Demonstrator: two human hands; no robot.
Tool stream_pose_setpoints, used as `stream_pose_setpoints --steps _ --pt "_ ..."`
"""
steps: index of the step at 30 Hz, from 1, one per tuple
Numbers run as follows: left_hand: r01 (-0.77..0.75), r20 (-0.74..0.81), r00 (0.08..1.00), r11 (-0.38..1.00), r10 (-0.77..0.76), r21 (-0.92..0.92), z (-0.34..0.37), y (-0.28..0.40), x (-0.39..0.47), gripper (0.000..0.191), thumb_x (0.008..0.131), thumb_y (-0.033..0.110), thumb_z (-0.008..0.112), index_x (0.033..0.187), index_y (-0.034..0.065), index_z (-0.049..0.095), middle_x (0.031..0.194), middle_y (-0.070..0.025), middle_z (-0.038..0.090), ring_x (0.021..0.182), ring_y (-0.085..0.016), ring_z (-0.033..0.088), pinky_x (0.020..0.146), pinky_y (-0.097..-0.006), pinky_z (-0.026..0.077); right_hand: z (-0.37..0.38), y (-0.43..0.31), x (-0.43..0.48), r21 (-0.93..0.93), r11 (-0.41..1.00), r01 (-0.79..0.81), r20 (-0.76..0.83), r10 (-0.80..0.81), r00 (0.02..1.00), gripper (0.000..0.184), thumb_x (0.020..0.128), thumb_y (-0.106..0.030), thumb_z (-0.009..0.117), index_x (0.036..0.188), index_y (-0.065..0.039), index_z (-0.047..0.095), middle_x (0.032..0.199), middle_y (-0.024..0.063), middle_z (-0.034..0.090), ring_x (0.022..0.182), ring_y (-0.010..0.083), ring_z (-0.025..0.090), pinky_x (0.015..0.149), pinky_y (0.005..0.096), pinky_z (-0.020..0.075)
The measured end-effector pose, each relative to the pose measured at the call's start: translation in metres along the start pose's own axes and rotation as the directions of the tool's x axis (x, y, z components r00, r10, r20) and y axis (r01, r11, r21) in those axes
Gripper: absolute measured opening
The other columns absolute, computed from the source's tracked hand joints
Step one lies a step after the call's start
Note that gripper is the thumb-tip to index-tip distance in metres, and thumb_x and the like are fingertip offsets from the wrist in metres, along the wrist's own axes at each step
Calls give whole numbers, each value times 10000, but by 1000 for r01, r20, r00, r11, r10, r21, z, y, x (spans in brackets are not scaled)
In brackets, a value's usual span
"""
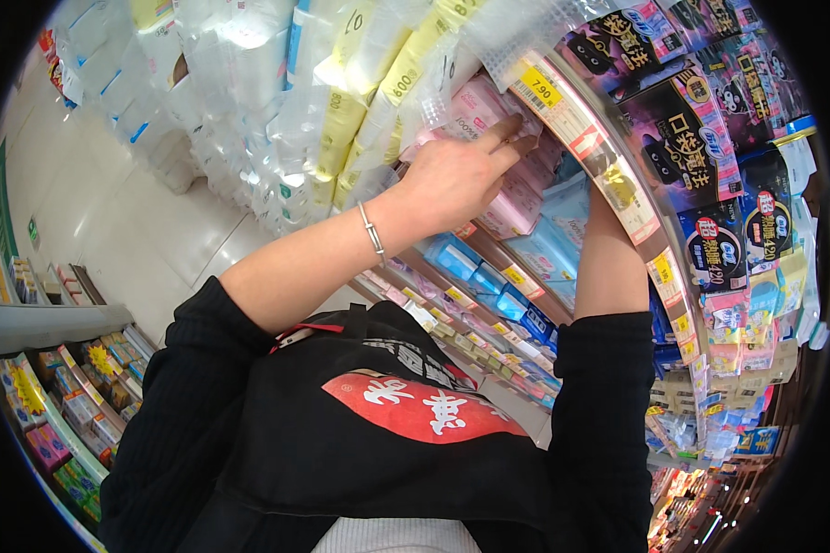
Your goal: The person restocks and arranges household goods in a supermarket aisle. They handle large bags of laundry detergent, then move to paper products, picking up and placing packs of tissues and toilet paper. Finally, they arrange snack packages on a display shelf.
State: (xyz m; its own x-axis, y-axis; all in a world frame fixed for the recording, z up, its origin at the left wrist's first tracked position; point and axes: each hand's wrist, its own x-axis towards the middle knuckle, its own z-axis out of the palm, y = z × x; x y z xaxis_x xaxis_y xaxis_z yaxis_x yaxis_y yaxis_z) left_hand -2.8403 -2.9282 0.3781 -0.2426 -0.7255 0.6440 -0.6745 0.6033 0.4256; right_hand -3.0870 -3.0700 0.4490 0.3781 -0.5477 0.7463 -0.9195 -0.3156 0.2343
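Note:
On a store shelf, my left hand reaches over to pink packs of sanitary pads, its fingers touching the plastic film of the upper pack. The fingers are partly spread, and whether they grip the film cannot be told. A metal bracelet circles that wrist. My right forearm goes in under the shelf edge, beside light blue packs; the right hand itself is hidden behind the shelf edge.
The price-tag rail curves just above my right forearm, with dark packs on the shelf beyond. Clear plastic-wrapped packs hang at the upper left. Lower shelves hold blue packs. Another shelf stands across the tiled aisle.

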Motion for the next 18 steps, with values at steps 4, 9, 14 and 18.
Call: stream_pose_setpoints --steps 4,9,14,18 --pt "-25 -17 1000 1000 25 -6 -1 -1 0 556 854 123 628 1400 188 544 1433 -96 543 763 -273 714 639 -390 592 -5 6 -6 9 1000 -12 -43 12 999 564 790 -366 791 1269 -112 635 1176 117 670 1096 293 626 960 418 494" --pt "-43 -18 999 999 43 29 2 -3 1 565 838 85 610 1393 176 554 1429 -98 550 734 -260 715 625 -382 587 -13 -3 -26 35 999 6 -92 -2 996 570 782 -367 798 1266 -113 637 1179 116 670 1101 290 624 965 416 492" --pt "-72 -47 996 996 75 54 6 -7 2 564 855 112 614 1407 206 548 1449 -83 542 730 -234 719 588 -369 585 -30 -30 -44 2 998 61 66 -61 996 576 774 -369 805 1263 -114 639 1181 115 669 1106 287 622 971 413 490" --pt "-79 -71 994 992 86 102 11 -10 3 563 867 144 624 1418 223 540 1460 -73 537 740 -222 725 584 -367 586 -57 -42 -51 18 996 87 153 -89 984 623 812 -562 696 1329 -228 600 1299 -2 639 1212 230 609 1039 403 475"
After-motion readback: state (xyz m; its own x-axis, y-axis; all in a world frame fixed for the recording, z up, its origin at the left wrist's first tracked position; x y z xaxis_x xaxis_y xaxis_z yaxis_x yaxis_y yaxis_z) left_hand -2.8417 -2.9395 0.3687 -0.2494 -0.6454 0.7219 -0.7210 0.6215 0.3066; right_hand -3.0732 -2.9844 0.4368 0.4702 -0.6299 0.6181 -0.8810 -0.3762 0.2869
